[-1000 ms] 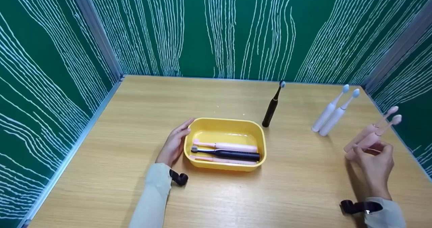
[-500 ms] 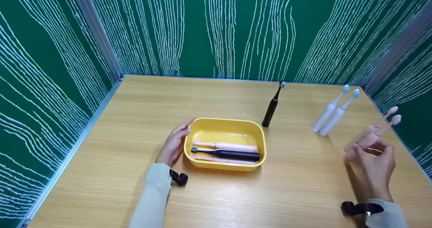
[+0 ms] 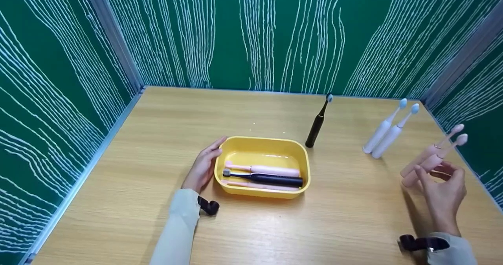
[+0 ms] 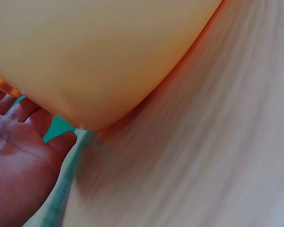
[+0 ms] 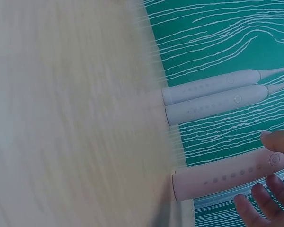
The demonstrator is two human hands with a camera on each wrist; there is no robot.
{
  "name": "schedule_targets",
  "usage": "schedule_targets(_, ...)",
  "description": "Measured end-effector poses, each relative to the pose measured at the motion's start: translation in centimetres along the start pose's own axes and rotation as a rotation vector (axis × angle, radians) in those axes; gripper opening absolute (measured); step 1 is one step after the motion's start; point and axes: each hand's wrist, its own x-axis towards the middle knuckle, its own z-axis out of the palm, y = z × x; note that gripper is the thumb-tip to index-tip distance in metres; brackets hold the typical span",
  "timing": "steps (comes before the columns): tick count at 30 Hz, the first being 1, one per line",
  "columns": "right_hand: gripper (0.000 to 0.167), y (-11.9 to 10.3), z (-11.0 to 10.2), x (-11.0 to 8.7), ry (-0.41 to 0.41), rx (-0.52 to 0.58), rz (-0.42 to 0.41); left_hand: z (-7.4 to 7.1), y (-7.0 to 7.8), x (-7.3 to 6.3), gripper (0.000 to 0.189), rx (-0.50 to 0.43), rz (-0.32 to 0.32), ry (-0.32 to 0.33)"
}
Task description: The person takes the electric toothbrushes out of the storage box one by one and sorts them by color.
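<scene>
My left hand [image 3: 202,167] rests against the left end of a yellow plastic box [image 3: 261,141], thumb at the rim and the other fingers along the outer wall. Inside the box lie a black electric toothbrush [image 3: 275,179] and two pink ones, the rear pink toothbrush [image 3: 275,170] showing more fully. At the right, two pink electric toothbrushes stand upright side by side. My right hand [image 3: 444,190] is beside the nearer pink toothbrush [image 3: 422,169]. In the right wrist view, its thumb [image 5: 277,140] is above the handle and the other fingers are spread below it.
Two white electric toothbrushes [image 3: 387,141] with blue heads stand behind the pink pair. A black electric toothbrush [image 3: 315,130] stands upright behind the box's right corner. Green panels [image 3: 228,41] with white wavy lines enclose the wooden table [image 3: 177,116] at the back and sides.
My right hand has loosened from the nearer pink toothbrush and drawn slightly to the right, leaving it standing. My left hand and the box have stayed in place.
</scene>
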Motion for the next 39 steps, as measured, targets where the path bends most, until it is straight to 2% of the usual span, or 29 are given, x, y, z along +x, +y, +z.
schedule_targets(10, 0.06, 0.1, -0.3, -0.1, 0.056, 0.038, -0.012, 0.1, 0.0, 0.0, 0.048, 0.012, 0.003, 0.007)
schedule_targets(17, 0.053, 0.4, -0.3, -0.7, 0.148, 0.103, -0.173, 0.1, 0.1, 0.1, 0.049, -0.002, -0.001, -0.003)
schedule_targets(23, 0.047, -0.1, -0.1, -1.3, 0.174, 0.142, -0.228, 0.1, 0.1, 0.0, 0.049, 0.006, -0.003, 0.0)
schedule_targets(30, 0.044, -1.4, 0.6, -2.0, 0.142, 0.157, -0.249, 0.1, 0.1, 0.0, 0.048, 0.009, -0.019, 0.019)
schedule_targets(39, 0.042, -3.2, 2.6, -3.4, 0.074, 0.118, -0.378, 0.2, 0.2, 0.0, 0.048, 0.022, -0.016, 0.02)
